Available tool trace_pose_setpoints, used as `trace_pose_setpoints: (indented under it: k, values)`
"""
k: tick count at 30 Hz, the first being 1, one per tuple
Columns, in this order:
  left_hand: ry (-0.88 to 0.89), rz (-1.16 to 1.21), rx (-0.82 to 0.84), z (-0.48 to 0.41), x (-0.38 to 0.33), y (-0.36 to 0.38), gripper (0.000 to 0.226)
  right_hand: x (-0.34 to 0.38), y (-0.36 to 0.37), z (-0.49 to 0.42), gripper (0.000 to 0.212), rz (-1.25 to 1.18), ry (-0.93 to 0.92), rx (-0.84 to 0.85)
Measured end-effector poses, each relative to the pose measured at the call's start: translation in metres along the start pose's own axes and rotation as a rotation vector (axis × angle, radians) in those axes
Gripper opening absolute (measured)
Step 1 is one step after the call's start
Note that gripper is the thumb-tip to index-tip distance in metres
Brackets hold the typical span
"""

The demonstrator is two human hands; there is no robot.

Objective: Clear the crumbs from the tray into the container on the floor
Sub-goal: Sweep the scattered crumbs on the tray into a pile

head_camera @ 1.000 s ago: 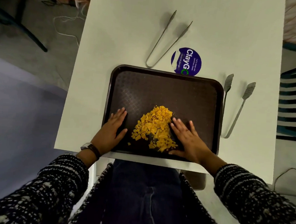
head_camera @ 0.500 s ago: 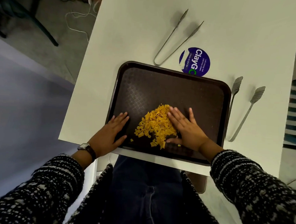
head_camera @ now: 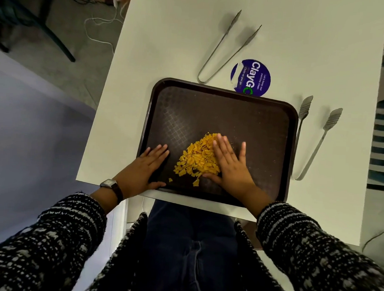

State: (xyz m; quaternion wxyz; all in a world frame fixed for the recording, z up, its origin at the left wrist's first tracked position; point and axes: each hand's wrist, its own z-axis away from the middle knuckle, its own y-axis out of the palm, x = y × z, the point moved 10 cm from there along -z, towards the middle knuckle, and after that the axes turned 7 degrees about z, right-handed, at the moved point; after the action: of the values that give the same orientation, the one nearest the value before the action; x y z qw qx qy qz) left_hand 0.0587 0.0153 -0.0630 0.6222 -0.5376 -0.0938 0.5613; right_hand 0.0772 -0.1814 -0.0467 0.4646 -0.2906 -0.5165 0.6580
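A white table (head_camera: 281, 27) carries a dark brown tray (head_camera: 211, 106) at its near edge, where a seated person in a black-and-white knit cardigan leans over it. Since a second ago the right hand (head_camera: 232, 167) has slid left across the tray floor and now lies flat against the right side of the yellow crumbs (head_camera: 197, 159), fingers spread and partly covering the heap, which has been pushed into a tighter pile near the tray's near-middle. The left hand (head_camera: 145, 167), open and flat with a watch (head_camera: 110, 184) on the wrist, stays pressed on the tray's near-left corner, well apart from the heap. A few loose crumbs lie just near of the pile. Beyond the tray's far rim sit slim tongs (head_camera: 227, 49) and a round purple sticker (head_camera: 251, 77), partly hidden by the rim. Broad-tipped tongs (head_camera: 313, 140) lie just right of the tray. No floor container is visible.
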Motion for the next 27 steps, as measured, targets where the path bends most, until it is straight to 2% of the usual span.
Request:
trace_pose_setpoints:
  k: [3, 6, 13, 21, 27]
  values:
    - [0.016, -0.104, 0.033, -0.009, -0.001, 0.0, 0.097, -0.005, 0.004, 0.017, 0.097, -0.031, -0.04, 0.03]
    - [0.014, -0.189, 0.043, -0.024, -0.003, -0.002, 0.107, -0.023, 0.013, 0.04, 0.104, -0.072, 0.028, 0.081]
    - [0.025, -0.173, 0.024, -0.068, -0.027, -0.003, 0.119, -0.057, 0.024, 0.076, 0.106, -0.068, 0.165, 0.165]
    - [0.037, -0.177, 0.026, -0.095, -0.039, -0.012, 0.126, -0.06, 0.011, 0.033, 0.106, -0.079, 0.113, 0.121]
    - [-0.038, -0.043, -0.015, -0.072, -0.041, -0.009, 0.136, -0.058, -0.001, 0.006, 0.106, -0.091, 0.103, 0.067]
